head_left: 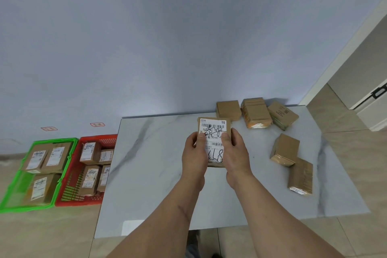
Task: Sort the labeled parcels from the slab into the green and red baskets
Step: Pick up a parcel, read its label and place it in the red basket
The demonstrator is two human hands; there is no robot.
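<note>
Both hands held one labeled parcel (213, 142) at the centre of the frame, above the marble desk (159, 165). The left hand (194, 153) gripped its left edge and the right hand (235, 153) its right edge, thumbs pressed on the white label. Five more brown parcels (256, 113) lay on the desk toward the right. At lower left, on the floor, stood the green basket (12, 195) and, touching it, the red basket (69, 195), both holding parcels.
</note>
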